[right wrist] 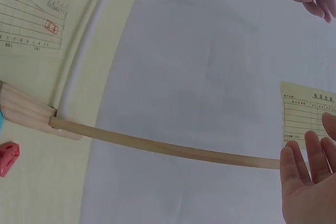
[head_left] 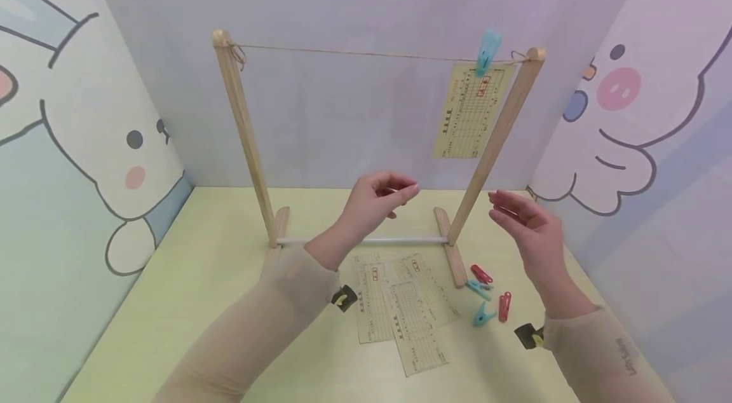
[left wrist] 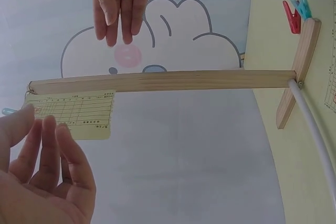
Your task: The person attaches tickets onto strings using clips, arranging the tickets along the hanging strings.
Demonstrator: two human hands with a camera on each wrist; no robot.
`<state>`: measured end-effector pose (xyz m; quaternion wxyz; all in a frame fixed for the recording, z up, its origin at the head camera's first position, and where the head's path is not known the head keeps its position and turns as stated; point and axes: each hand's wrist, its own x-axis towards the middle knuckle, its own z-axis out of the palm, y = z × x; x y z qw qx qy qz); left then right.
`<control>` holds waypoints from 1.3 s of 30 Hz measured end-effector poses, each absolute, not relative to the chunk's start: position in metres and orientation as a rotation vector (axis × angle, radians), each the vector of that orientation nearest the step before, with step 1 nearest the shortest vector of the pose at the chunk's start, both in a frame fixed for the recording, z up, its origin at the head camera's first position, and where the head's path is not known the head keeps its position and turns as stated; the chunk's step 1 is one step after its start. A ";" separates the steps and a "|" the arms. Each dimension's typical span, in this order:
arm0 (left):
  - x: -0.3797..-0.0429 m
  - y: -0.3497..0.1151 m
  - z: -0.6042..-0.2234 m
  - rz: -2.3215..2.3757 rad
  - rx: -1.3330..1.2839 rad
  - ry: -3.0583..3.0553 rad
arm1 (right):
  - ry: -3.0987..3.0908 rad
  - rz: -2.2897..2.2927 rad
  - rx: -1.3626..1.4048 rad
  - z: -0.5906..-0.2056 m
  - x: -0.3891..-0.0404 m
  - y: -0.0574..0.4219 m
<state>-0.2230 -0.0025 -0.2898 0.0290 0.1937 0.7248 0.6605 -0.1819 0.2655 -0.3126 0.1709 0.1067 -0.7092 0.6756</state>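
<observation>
A yellow printed slip (head_left: 471, 117) hangs at the right end of a string (head_left: 343, 53), held by a light-blue clothespin (head_left: 488, 53). My left hand (head_left: 380, 196) is in the air in front of the wooden frame, fingers loosely bent and holding nothing; the left wrist view shows the fingers (left wrist: 50, 156) apart from the slip. To the right of the right post, my right hand (head_left: 532, 228) hovers with relaxed fingers and nothing in it. Below, several overlapping slips (head_left: 374, 307) lie on the table. Red clothespins (head_left: 504, 306) and blue clothespins (head_left: 483, 314) lie beside them.
The wooden frame has a left post (head_left: 243, 136), a right post (head_left: 496, 142) and a white bar (head_left: 406, 240) joining its feet. Walls with cartoon drawings (head_left: 606, 104) stand on both sides, and a pale back wall (head_left: 354, 117) rises behind the table (head_left: 189, 301).
</observation>
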 end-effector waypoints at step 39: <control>-0.208 -0.006 -0.380 2.054 0.264 2.060 | -2.102 1.981 -0.130 -0.386 -0.172 0.267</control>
